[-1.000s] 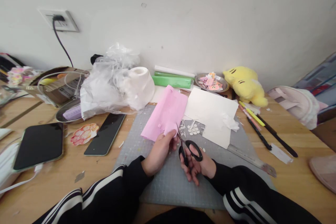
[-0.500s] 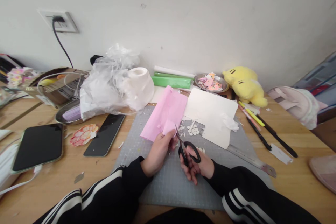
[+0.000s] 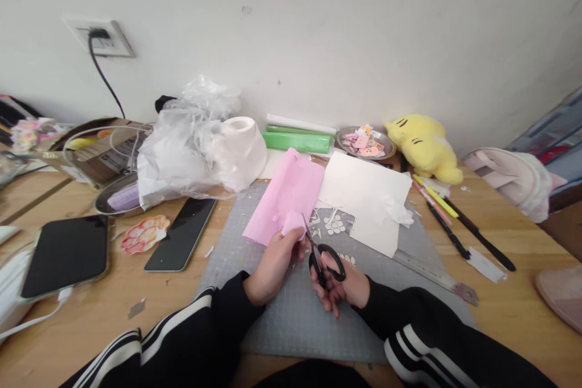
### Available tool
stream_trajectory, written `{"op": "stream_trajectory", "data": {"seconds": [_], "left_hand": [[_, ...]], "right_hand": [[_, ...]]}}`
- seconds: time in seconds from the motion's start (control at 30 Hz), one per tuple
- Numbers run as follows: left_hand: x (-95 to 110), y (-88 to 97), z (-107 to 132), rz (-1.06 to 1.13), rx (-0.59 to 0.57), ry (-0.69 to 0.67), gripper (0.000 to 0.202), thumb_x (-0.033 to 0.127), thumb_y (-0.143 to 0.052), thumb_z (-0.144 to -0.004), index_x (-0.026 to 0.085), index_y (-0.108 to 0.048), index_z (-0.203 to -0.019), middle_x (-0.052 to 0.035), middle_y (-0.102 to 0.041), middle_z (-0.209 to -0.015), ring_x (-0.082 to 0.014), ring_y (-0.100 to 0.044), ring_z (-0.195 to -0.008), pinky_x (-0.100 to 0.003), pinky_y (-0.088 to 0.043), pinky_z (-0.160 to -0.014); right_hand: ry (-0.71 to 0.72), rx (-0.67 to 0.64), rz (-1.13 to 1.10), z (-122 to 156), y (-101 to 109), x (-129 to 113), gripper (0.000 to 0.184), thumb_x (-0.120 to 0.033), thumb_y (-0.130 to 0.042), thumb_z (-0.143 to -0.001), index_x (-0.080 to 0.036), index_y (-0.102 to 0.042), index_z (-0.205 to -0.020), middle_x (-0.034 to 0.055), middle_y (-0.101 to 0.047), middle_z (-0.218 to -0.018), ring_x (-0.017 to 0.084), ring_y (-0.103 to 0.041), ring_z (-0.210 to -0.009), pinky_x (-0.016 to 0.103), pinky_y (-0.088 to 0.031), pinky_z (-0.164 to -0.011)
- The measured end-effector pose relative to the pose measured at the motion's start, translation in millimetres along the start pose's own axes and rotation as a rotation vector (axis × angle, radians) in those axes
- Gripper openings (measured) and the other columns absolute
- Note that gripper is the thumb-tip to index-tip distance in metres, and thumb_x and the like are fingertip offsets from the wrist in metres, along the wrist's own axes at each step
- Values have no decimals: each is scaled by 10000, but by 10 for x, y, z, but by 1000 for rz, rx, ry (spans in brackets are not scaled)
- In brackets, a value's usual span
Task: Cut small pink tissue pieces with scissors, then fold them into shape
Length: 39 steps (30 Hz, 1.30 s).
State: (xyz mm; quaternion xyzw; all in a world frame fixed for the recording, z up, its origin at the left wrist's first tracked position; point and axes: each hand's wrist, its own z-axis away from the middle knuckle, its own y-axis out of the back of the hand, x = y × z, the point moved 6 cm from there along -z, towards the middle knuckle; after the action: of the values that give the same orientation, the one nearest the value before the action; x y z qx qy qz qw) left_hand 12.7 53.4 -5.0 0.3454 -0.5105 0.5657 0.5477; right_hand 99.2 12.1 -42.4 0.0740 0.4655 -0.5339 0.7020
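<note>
Between the thumb and fingers of my left hand (image 3: 276, 264) is a small pink paper piece (image 3: 293, 222). My right hand (image 3: 343, 285) has its fingers in the handles of black-handled scissors (image 3: 328, 262). The scissor blades point up and away, at the right edge of the small piece. A larger pink paper sheet (image 3: 291, 188), creased, lies just beyond my left hand. White cut-out paper shapes (image 3: 335, 223) lie to the right of the blades. All of this is on or above a grey cutting mat (image 3: 277, 327).
White paper (image 3: 364, 185) and a metal ruler (image 3: 436, 279) lie to the right, with pens (image 3: 448, 233) past them. A plush toy (image 3: 425, 148) and a metal plate (image 3: 391, 148) stand behind. On the left are phones (image 3: 182, 236) (image 3: 66, 254) and a plastic bag (image 3: 177, 151).
The small pink piece has turned slightly in my left fingers beside the blades. Both hands stay in nearly the same place.
</note>
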Motion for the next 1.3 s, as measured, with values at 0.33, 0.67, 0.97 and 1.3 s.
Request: {"op": "stream_trajectory", "data": {"seconds": [0.33, 0.67, 0.97, 1.3], "left_hand": [[-26, 19, -3, -7, 14, 6, 270, 312, -405, -733, 167, -445, -509, 31, -436, -442, -94, -405, -428, -225, -319, -484], [-27, 14, 3, -34, -10, 0, 348, 418, -383, -764, 169, -440, -527, 31, -422, -437, -99, -398, -426, -225, -323, -482], [-2, 3, 4, -15, -28, -17, 302, 356, -386, -757, 166, -446, -531, 26, -420, -483, -96, -382, -453, -217, -317, -486], [-10, 18, -1, -80, -3, -24, 324, 364, -389, -745, 171, -452, -493, 28, -416, -435, -103, -396, -440, -226, -321, -490]], "right_hand": [[21, 70, 27, 37, 0, -25, 412, -543, -423, -737, -139, -407, -660, -49, -446, -414, 64, -424, -276, 147, -316, -236], [36, -48, -5, 14, -14, -1, 520, -669, -403, -653, -150, -390, -663, -44, -461, -420, 85, -464, -312, 172, -352, -256], [28, -59, -39, -25, -3, 15, 573, -720, -360, -619, -154, -373, -708, -46, -473, -446, 92, -477, -317, 176, -355, -257], [57, -79, -12, -20, -15, 10, 515, -659, -359, -692, -146, -387, -693, -33, -472, -467, 77, -469, -321, 166, -350, -253]]}}
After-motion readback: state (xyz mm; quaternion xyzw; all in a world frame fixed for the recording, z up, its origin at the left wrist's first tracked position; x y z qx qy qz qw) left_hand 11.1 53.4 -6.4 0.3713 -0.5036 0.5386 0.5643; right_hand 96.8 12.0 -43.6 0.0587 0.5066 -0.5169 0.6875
